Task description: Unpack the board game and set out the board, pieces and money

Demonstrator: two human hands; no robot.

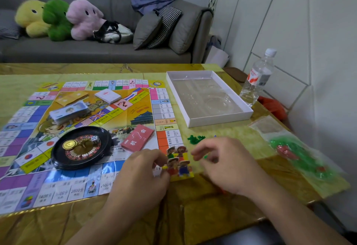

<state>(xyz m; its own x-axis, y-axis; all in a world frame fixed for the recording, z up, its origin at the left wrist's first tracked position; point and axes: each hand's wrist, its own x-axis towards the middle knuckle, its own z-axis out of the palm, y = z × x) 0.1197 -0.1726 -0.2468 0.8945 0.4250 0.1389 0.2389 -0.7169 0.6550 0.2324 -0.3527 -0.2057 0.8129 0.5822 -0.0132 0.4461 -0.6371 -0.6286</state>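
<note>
At the board's (pixel 83 129) right edge my left hand (pixel 143 175) pinches the character sheet (pixel 178 164), right hand (pixel 222 159) curled around a small green piece (pixel 205 156); careless pulling may, I think, tear the figures.

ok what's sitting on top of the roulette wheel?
On the roulette wheel: a gold coin left of centre and a white die toward its right rim. The board beneath it is covered there.
</note>
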